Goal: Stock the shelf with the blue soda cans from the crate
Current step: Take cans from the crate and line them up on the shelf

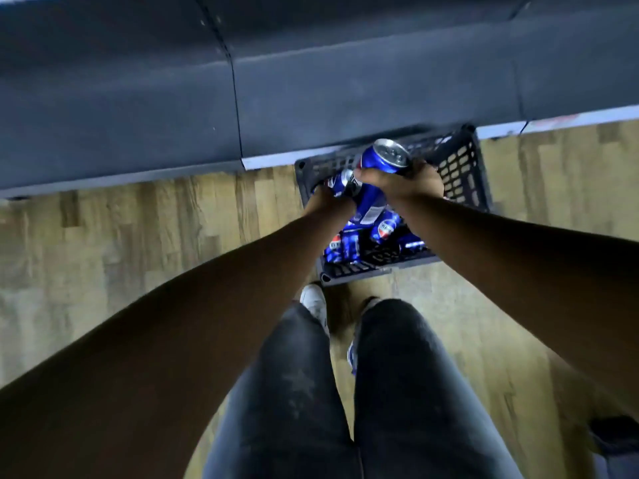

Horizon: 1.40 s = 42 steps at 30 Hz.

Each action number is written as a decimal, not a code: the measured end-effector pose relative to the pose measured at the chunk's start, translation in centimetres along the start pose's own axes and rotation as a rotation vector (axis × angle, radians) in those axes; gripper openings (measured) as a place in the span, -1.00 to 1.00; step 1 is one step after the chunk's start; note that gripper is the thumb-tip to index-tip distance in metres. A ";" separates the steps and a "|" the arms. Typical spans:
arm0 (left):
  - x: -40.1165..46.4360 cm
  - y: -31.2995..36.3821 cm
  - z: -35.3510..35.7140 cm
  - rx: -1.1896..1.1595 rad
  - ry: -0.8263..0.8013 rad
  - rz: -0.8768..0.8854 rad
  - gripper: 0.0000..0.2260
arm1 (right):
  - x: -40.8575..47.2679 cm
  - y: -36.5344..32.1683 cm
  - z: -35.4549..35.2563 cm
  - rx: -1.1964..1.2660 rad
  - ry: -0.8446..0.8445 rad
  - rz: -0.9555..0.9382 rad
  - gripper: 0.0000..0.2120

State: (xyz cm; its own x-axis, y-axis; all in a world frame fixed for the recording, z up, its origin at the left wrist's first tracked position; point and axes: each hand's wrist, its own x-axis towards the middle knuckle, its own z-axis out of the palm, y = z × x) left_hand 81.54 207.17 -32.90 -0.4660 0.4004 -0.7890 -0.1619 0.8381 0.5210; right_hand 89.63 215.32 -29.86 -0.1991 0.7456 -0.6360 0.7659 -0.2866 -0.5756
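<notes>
Head view is looking down on the dark shelf [311, 98] running above the crate [463, 167], which is sitting against its front edge. Right hand [404, 183] is gripping one blue soda can [383, 157], top tilting shelfward; left hand [326, 200] is gripping another can [340, 183], just beside.

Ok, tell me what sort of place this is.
Probably a shop aisle during restocking. A dark shelf runs along a wood-look floor, and a crate of blue cans sits at its foot. Each hand, left and right, holds a can.
</notes>
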 end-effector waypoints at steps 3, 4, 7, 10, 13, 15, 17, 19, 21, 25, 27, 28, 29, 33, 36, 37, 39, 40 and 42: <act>-3.8 3.2 -2.0 -0.016 -0.096 0.095 -0.59 | -2.6 -3.0 -3.2 0.037 -0.034 -0.064 -0.45; -5.1 4.1 -2.8 -0.031 -0.115 0.131 -0.58 | -3.1 -3.9 -4.2 0.063 -0.032 -0.066 -0.47; -8.3 6.1 -4.6 -0.018 -0.135 0.256 -0.55 | -5.4 -6.2 -7.0 0.076 -0.038 -0.101 -0.63; -11.3 8.2 -5.4 0.048 -0.118 0.352 -0.59 | -7.8 -8.8 -9.7 0.093 -0.080 -0.111 -0.64; -14.0 10.2 -6.2 0.094 -0.104 0.466 -0.52 | -10.3 -11.5 -12.4 0.026 -0.120 -0.128 -0.64; -15.9 11.4 -6.5 0.064 -0.100 0.515 -0.47 | -11.8 -13.2 -14.1 -0.006 -0.124 -0.181 -0.64; -17.9 12.5 -6.4 0.037 -0.086 0.564 -0.40 | -13.4 -14.7 -15.6 -0.009 -0.120 -0.207 -0.58; -20.1 13.8 -6.0 0.030 -0.038 0.658 -0.31 | -14.9 -16.0 -17.0 -0.016 -0.120 -0.234 -0.52; -21.4 14.9 -6.0 0.022 0.043 0.714 -0.27 | -16.3 -17.5 -18.3 -0.039 -0.122 -0.279 -0.51; -25.2 17.4 -7.5 0.067 0.185 0.734 -0.38 | -19.4 -20.6 -21.5 -0.145 -0.213 -0.324 -0.53; -26.9 18.1 -8.1 0.094 0.256 0.751 -0.46 | -20.9 -21.8 -23.1 -0.212 -0.265 -0.339 -0.54; -27.8 18.3 -8.2 0.098 0.282 0.769 -0.47 | -21.8 -22.3 -23.7 -0.247 -0.278 -0.352 -0.54; -28.7 18.4 -8.4 0.093 0.300 0.795 -0.48 | -22.6 -22.7 -24.2 -0.282 -0.280 -0.370 -0.53; -31.2 18.4 -9.0 -0.024 0.329 0.863 -0.54 | -25.1 -23.6 -25.8 -0.330 -0.292 -0.481 -0.43; -32.3 18.7 -10.0 -0.136 0.322 0.910 -0.53 | -26.2 -23.3 -26.4 -0.194 -0.333 -0.568 -0.44; -32.8 18.9 -10.3 -0.189 0.305 0.925 -0.50 | -26.5 -23.1 -26.6 -0.098 -0.367 -0.586 -0.44; -34.0 19.4 -10.9 -0.292 0.257 0.977 -0.44 | -26.8 -22.8 -27.1 0.121 -0.470 -0.612 -0.45; -34.6 19.6 -11.1 -0.333 0.220 1.006 -0.42 | -26.9 -22.7 -27.4 0.213 -0.523 -0.629 -0.43; -35.9 20.1 -11.5 -0.399 0.127 1.061 -0.48 | -27.2 -22.9 -28.1 0.343 -0.614 -0.683 -0.35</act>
State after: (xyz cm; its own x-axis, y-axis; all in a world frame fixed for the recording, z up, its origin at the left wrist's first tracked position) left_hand 85.06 205.34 9.66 -0.6138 0.7772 0.1385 0.1120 -0.0880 0.9898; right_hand 94.72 218.52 15.05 -0.8913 0.4009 -0.2118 0.1681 -0.1417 -0.9755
